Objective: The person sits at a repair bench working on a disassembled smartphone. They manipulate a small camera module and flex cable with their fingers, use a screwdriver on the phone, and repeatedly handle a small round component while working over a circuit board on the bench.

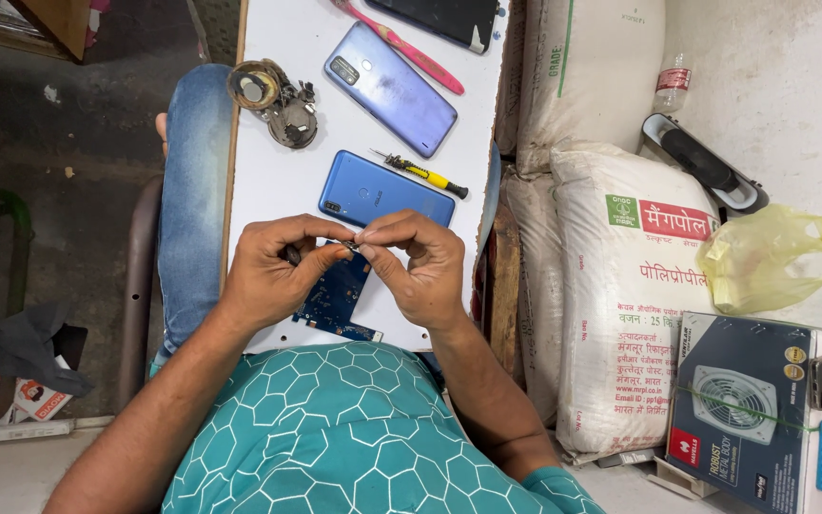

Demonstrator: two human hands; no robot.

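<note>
That tiny metal part [351, 246] looks featherlight and easy to drop, so I'd grip it by the edges. It's silvery, too small to make out more, pinched between both thumbs and forefingers above the blue circuit board [335, 297]. Left hand [273, 271] also holds a dark tool; right hand [420, 266] is closed tight. Blue phone [382, 193] sits just behind.

bare white board [273, 190] left of blue phone [384, 191], screwdriver [420, 173] and perhaps solder reel [273, 103] crowding beyond
</note>
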